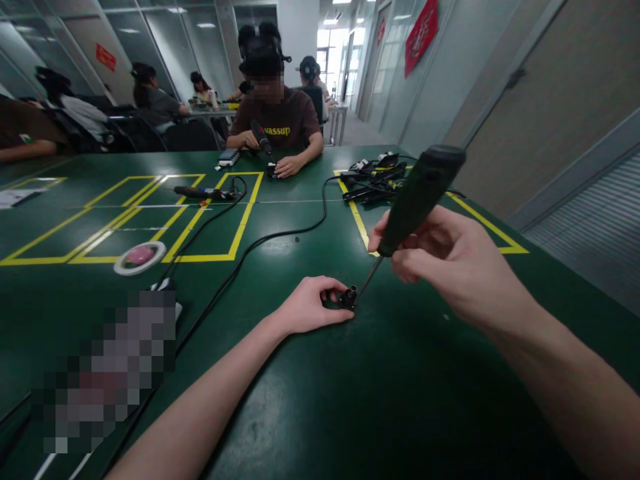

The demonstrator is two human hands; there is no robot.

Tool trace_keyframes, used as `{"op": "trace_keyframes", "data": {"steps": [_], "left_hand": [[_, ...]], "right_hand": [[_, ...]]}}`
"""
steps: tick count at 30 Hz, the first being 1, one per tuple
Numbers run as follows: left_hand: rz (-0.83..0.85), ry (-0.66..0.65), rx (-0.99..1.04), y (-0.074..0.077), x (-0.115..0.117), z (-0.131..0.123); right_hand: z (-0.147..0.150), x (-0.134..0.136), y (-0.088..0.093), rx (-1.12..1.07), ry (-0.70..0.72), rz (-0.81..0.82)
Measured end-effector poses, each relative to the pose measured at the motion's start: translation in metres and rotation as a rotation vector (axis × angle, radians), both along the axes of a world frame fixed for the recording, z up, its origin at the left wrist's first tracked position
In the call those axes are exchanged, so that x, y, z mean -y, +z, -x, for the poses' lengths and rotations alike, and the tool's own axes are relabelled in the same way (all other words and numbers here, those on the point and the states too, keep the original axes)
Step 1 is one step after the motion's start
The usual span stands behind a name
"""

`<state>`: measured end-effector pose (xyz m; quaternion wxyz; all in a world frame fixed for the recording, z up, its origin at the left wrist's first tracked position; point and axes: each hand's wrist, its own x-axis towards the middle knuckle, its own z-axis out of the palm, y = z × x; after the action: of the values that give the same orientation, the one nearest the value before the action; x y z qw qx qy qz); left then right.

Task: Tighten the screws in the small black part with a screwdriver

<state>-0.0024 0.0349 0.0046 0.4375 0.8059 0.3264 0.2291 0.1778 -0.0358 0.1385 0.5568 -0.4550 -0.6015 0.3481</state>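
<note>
The left hand (311,307) reaches in over the dark green tabletop (310,407), its thumb and fingertips pinched around a small black part with a short upright cylinder (349,299), which sits on the table in front of the person. The right hand (450,257) is closed around the thick, dark-handled screwdriver (417,200), thumb and fingers wrapped near the handle's lower end. The tool slants, handle up to the right, and its thin metal shaft runs down to the part's right side; whether the tip touches it, I cannot tell. Beyond the hands, a long black cable (273,235) curves across the table, and a tangled heap of black cords and tools (377,181) lies farther back. To the left, a round white ring (121,269) surrounds a pink lump (141,255). Across the table, a co-worker in a brown T-shirt (295,110) holds a dark tool (261,137).
</note>
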Motion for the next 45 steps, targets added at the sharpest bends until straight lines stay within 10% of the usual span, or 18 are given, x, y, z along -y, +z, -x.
{"op": "trace_keyframes", "data": {"steps": [45], "left_hand": [[-0.029,-0.082,-0.109,0.002,-0.007,-0.01]], "right_hand": [[-0.017,-0.004,-0.016,0.104,0.0,0.051]]}}
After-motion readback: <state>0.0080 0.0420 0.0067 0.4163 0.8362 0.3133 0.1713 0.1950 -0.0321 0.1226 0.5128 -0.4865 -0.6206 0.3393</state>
